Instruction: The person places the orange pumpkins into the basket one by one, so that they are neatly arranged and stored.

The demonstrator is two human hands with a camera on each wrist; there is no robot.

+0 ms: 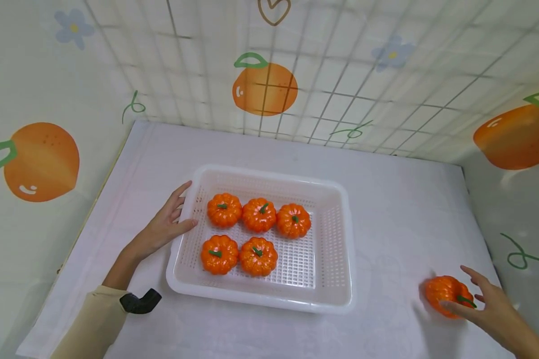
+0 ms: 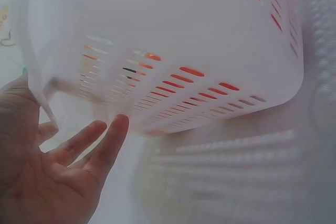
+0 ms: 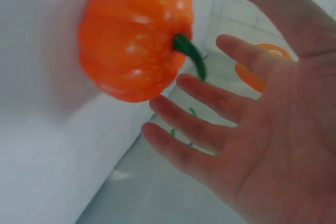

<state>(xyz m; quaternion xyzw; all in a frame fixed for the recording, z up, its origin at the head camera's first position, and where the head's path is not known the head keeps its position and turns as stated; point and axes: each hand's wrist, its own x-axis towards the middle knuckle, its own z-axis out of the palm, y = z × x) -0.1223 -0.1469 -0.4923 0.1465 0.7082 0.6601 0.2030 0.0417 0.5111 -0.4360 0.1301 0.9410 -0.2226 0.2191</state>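
Observation:
A white plastic basket [image 1: 305, 305] with slotted walls holds several small orange toy pumpkins [image 1: 259, 256] with green stems. At the basket's left side, my left hand [image 1: 163, 229] holds the rim, thumb over the edge and fingers against the outer wall. The left wrist view shows those fingers [image 2: 113, 135] spread beneath the rim, with the thumb largely hidden. Another orange pumpkin [image 1: 446, 294] rests on the table at the right. Beside it, my right hand [image 1: 494, 309] is spread open. In the right wrist view, the fingers surround its stem side without gripping the pumpkin [image 3: 136, 38].
A pale cloth covers the table [image 1: 386, 214]. Behind it stands a white grid panel under a translucent sheet [image 1: 197, 75] printed with oranges and flowers, which also hangs at both sides. A black band [image 1: 140, 301] sits at my left sleeve.

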